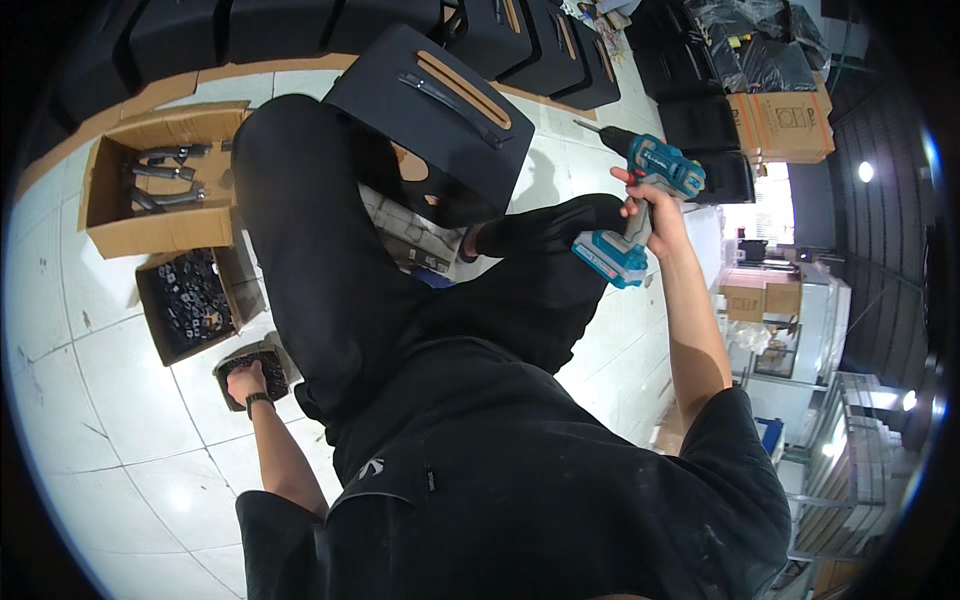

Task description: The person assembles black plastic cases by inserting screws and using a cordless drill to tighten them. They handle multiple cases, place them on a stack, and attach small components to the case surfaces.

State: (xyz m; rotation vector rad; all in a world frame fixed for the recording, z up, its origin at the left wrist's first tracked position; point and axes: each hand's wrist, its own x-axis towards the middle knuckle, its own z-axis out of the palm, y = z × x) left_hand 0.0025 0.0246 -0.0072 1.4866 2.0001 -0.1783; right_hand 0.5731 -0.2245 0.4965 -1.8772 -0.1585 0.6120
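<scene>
My right hand [660, 222] is wrapped round the grip of a teal and black cordless drill [668, 165], its bit pointing to the upper left. At the lower left, my left hand [246, 381] reaches into a small box [272, 358] of small dark pieces that look like screws. Its fingers are curled down among them, and their tips are hidden. In front of my legs stands a black cabinet [440, 110], tilted in view. A black strap handle [450, 105] lies beside a tan slot on its face.
Left of my leg are an open carton [165, 240] of dark handles and a box [235, 290] of small black and metal parts. More black cabinets [270, 25] line the far side. Stacked cartons [780, 125] and shelving stand at the right. White tiles [130, 400] cover the floor.
</scene>
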